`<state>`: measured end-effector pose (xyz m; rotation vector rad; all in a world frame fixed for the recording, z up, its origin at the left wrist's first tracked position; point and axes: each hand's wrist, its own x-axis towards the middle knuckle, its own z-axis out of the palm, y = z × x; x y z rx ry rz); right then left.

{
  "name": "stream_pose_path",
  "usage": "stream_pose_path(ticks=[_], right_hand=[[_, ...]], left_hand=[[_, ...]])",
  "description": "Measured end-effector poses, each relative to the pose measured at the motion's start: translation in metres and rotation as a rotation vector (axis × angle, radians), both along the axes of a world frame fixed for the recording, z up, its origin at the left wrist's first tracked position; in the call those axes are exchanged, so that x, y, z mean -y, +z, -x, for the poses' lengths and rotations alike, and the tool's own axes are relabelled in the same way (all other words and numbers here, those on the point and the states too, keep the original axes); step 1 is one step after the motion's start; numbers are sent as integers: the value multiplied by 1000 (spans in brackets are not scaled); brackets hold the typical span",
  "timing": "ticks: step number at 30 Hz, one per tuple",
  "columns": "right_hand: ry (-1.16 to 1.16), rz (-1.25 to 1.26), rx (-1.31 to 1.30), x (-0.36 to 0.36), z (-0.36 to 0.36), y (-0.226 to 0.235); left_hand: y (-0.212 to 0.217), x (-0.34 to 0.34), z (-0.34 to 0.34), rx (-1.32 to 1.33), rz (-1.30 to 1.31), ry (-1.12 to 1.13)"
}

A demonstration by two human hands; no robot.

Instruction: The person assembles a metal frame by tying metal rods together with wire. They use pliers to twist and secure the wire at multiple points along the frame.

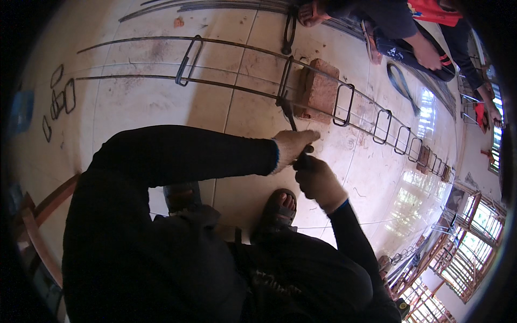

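Note:
My left hand point(292, 149), in a beige knit work glove with a blue cuff, closes round dark steel pincers point(291, 119). Just below it, my right hand point(321, 184), gloved alike, grips the handle end. The jaws of the pincers meet the near steel rod at the corner of a rectangular stirrup point(285, 78). Two long thin rods run across the floor, threaded through several such stirrups. Under the rods, beside the jaws, lies a red brick point(318, 89). Any wire in the jaws is too small to make out.
Another stirrup point(188, 60) hangs on the rods to the left, and several loose stirrups point(58, 97) lie at far left. A second pair of pincers point(289, 31) rests near another person's foot point(311, 13). Bundled rods point(231, 5) lie behind. A wooden chair point(46, 215) stands at left.

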<state>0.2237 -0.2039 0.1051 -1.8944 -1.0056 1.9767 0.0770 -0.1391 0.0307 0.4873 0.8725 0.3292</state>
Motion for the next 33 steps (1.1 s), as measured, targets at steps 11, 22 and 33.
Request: stream_pose_path(ticks=[11,22,33], right_hand=[[173,-119,-202,12,-11,-19],[328,-411,683,22,37,-15],[-320,368,-562,4,18,-5]], left_hand=[[-5,2,13,-140,71,-86],[-14,19,14,-214,-203,-70],[0,3,31,-246,-187,-62]])
